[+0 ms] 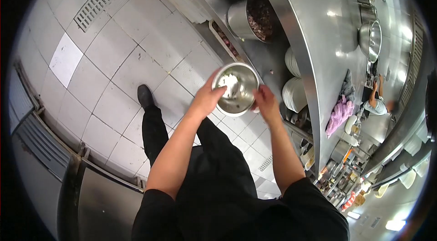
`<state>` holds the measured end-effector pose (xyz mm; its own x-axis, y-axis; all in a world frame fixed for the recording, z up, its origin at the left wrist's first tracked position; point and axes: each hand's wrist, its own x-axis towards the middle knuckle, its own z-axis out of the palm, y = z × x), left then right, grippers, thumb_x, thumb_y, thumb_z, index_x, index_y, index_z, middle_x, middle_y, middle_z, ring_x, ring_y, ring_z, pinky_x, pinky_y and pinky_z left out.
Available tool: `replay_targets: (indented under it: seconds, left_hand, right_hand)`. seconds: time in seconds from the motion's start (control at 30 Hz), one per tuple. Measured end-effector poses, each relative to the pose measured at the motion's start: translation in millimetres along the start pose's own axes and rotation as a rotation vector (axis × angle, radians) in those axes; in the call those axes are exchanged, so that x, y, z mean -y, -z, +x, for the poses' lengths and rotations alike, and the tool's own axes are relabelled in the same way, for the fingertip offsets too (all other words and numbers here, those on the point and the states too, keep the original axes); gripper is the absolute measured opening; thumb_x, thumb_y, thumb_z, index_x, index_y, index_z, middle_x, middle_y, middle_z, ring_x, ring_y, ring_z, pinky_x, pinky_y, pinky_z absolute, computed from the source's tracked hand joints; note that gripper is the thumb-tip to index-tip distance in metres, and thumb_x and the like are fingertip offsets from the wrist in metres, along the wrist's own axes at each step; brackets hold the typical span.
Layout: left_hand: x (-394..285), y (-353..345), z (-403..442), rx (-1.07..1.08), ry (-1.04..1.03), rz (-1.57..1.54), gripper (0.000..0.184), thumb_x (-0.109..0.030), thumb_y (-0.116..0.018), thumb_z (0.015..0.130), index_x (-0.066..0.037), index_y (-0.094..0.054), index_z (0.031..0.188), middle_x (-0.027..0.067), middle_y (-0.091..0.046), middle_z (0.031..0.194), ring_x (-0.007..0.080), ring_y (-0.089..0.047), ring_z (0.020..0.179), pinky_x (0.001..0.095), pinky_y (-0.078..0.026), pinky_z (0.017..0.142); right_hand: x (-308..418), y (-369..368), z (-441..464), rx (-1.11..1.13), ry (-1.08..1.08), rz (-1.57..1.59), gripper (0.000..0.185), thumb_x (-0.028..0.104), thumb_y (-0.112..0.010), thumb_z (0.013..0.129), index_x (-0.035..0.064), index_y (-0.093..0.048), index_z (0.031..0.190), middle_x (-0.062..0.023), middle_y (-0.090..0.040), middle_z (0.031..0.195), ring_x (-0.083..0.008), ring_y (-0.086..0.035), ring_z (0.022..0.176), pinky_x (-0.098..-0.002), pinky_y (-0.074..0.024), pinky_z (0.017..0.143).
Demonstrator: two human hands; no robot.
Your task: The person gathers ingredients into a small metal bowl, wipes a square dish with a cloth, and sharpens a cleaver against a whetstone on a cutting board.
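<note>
A round stainless steel bowl (242, 90) is held in front of my body, above the tiled floor. My left hand (208, 98) grips its left side, with the thumb over the rim and the other fingers hidden beneath. At the opposite side, my right hand (266, 103) is closed on the rim, slightly blurred. Inside the bowl lies something white with a bit of green, too bright to make out, and a few dark specks show near the bottom.
A steel counter (318, 27) runs along the right, carrying a purple cloth (339, 114) and metal bowls (370, 40). Its lower shelf holds a pot of chopped reddish food (258, 21) and stacked plates (295, 94). Another person (377, 104) works beyond. Steel cabinets (107, 200) stand left.
</note>
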<state>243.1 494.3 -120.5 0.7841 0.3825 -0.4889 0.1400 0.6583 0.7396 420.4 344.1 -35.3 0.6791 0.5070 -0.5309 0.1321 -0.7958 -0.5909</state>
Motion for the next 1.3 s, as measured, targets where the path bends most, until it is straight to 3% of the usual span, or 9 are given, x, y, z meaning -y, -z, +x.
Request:
replay_targets:
  seconds: [0.03, 0.07, 0.2, 0.33, 0.67, 0.87, 1.03, 1.2, 1.3]
  left_hand:
    - [-1, 5, 8, -0.064, -0.019, 0.015, 0.074, -0.026, -0.064, 0.092, -0.005, -0.032, 0.156, 0.0229, -0.055, 0.142, 0.0305, -0.055, 0.130, 0.0350, -0.038, 0.111]
    - [-5, 10, 17, -0.070, -0.024, 0.019, 0.074, -0.026, -0.064, 0.092, -0.005, -0.032, 0.156, 0.0229, -0.055, 0.142, 0.0305, -0.055, 0.130, 0.0350, -0.038, 0.111]
    - [-45, 8, 35, -0.255, -0.015, 0.078, 0.069, -0.019, -0.059, 0.092, -0.008, -0.034, 0.155, 0.0257, -0.056, 0.140, 0.0343, -0.056, 0.129, 0.0365, -0.041, 0.109]
    - [-46, -18, 63, -0.322, -0.086, 0.136, 0.061, -0.022, -0.055, 0.098, -0.006, -0.035, 0.154, 0.0277, -0.051, 0.144, 0.0402, -0.050, 0.134, 0.0411, -0.040, 0.110]
    - [-56, -21, 61, -0.304, -0.060, 0.122, 0.056, -0.022, -0.054, 0.101, -0.006, -0.038, 0.152, 0.0245, -0.051, 0.144, 0.0383, -0.049, 0.136, 0.0409, -0.039, 0.111]
    - [-60, 12, 54, -0.284, -0.045, 0.128, 0.059, -0.037, -0.056, 0.101, -0.009, -0.041, 0.152, 0.0241, -0.055, 0.141, 0.0368, -0.051, 0.134, 0.0383, -0.039, 0.111]
    - [-60, 37, 53, -0.340, -0.045, 0.065, 0.080, -0.058, -0.056, 0.098, -0.003, -0.039, 0.152, 0.0229, -0.053, 0.144, 0.0313, -0.048, 0.137, 0.0359, -0.035, 0.114]
    - [-67, 57, 35, -0.300, -0.041, 0.011, 0.087, -0.058, -0.056, 0.097, 0.005, -0.034, 0.153, 0.0244, -0.049, 0.147, 0.0292, -0.043, 0.140, 0.0352, -0.031, 0.116]
    - [-87, 64, -1, -0.355, 0.023, 0.061, 0.085, -0.058, -0.055, 0.098, 0.005, -0.035, 0.152, 0.0237, -0.049, 0.148, 0.0292, -0.043, 0.140, 0.0357, -0.031, 0.115]
  right_hand:
    - [12, 9, 22, -0.049, 0.080, -0.201, 0.032, 0.028, -0.059, 0.101, 0.0010, -0.064, 0.116, -0.0193, -0.070, 0.094, -0.0220, -0.068, 0.062, -0.0378, -0.0555, 0.059]
    - [21, 17, 52, -0.166, 0.185, -0.303, 0.035, 0.032, -0.061, 0.101, 0.0034, -0.066, 0.120, -0.0018, -0.069, 0.089, -0.0103, -0.065, 0.069, -0.0279, -0.0513, 0.062]
    - [78, 21, 204, -0.382, 0.543, -0.493, 0.053, 0.034, -0.060, 0.099, 0.0041, -0.052, 0.141, -0.0216, -0.059, 0.136, -0.0323, -0.056, 0.128, -0.0395, -0.0429, 0.108]
    - [98, -18, 261, -0.527, 0.366, -1.047, 0.055, 0.027, -0.058, 0.096, 0.0005, -0.048, 0.143, -0.0257, -0.052, 0.144, -0.0400, -0.049, 0.135, -0.0439, -0.0383, 0.114]
    - [132, -20, 237, -0.344, 0.435, -0.992, 0.048, 0.029, -0.054, 0.099, 0.0026, -0.052, 0.139, -0.0220, -0.052, 0.137, -0.0338, -0.050, 0.125, -0.0397, -0.0410, 0.106]
    - [102, 27, 244, -0.564, 0.456, -0.254, 0.038, 0.030, -0.057, 0.100, 0.0051, -0.058, 0.129, -0.0121, -0.060, 0.116, -0.0215, -0.059, 0.102, -0.0321, -0.0497, 0.088]
    - [145, -4, 119, -0.100, 0.137, 0.396, 0.028, 0.030, -0.063, 0.101, 0.0074, -0.064, 0.117, -0.0012, -0.063, 0.094, -0.0070, -0.061, 0.078, -0.0219, -0.0534, 0.065]
    - [132, -70, 79, 0.073, 0.411, -0.038, 0.023, 0.024, -0.062, 0.098, 0.0113, -0.067, 0.117, -0.0104, -0.068, 0.099, -0.0240, -0.068, 0.089, -0.0329, -0.0541, 0.076]
    - [162, -70, 51, 0.092, 0.256, -0.076, 0.025, 0.018, -0.064, 0.094, 0.0090, -0.065, 0.117, -0.0155, -0.067, 0.104, -0.0295, -0.068, 0.096, -0.0384, -0.0539, 0.082]
